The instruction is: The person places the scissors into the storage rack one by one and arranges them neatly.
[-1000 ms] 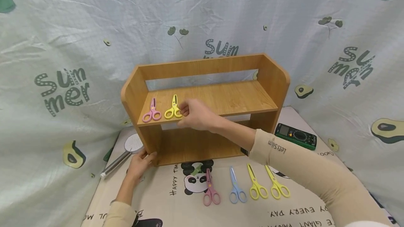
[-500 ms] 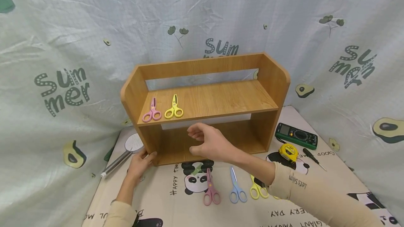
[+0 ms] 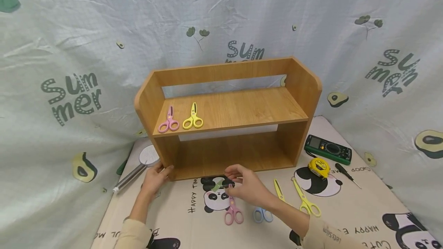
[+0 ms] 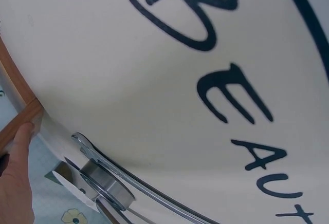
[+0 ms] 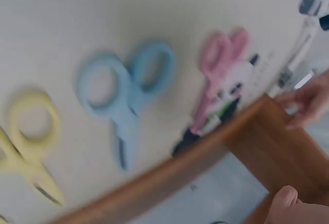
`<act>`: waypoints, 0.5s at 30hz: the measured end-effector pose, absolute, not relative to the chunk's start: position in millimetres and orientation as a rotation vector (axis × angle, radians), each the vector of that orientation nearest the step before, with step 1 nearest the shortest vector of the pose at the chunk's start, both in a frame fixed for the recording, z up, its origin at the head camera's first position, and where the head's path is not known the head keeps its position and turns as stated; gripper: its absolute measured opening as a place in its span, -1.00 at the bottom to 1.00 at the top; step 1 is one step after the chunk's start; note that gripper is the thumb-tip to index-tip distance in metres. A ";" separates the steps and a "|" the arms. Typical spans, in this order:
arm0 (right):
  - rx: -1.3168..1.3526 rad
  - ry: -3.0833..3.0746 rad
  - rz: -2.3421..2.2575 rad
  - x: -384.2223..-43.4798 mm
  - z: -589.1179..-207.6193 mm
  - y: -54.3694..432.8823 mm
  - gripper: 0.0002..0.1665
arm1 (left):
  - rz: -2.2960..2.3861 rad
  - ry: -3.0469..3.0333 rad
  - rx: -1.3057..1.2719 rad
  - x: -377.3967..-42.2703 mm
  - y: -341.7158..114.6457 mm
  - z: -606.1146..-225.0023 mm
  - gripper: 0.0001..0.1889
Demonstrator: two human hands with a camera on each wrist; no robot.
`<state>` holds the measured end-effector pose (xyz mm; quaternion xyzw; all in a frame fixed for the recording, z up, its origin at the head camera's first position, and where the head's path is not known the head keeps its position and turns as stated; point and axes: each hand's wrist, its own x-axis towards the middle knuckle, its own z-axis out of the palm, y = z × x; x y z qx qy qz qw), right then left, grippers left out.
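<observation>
My left hand [image 3: 154,180] grips the lower left front corner of the wooden shelf [image 3: 228,128], with thumb and forefinger on either side of the side panel. My right hand [image 3: 250,189] hovers over the table with loosely bent fingers and holds nothing. It is nearest the pink scissors [image 3: 233,213] on the cloth and partly covers the blue scissors [image 3: 263,215]. To its right lie yellow scissors [image 3: 278,191], half hidden by the wrist, and other yellow scissors [image 3: 306,204]. On the upper board rest pink scissors [image 3: 169,121] and yellow scissors [image 3: 193,117], side by side.
A magnifying glass [image 3: 149,155] with a metal handle lies left of the shelf. On the right are a green multimeter [image 3: 328,149], a yellow tape measure [image 3: 319,167] and a screwdriver [image 3: 347,174]. A printed curtain [image 3: 194,7] hangs behind.
My right hand has come down from beside the yellow scissors on the upper board, past the lower compartment, to above the table. The left hand stays on the shelf corner.
</observation>
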<state>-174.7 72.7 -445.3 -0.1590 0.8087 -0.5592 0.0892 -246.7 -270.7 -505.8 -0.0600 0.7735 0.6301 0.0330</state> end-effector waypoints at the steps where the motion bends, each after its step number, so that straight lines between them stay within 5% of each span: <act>1: -0.457 2.404 -1.665 -172.7 -451.1 74.6 -0.36 | 1.939 2.380 -0.183 -246.7 -270.6 -505.6 -0.29; 15: -0.377 2.460 -1.543 -151.7 -513.4 82.5 -0.27 | 1.925 2.405 -0.197 -245.3 -271.1 -504.0 -0.30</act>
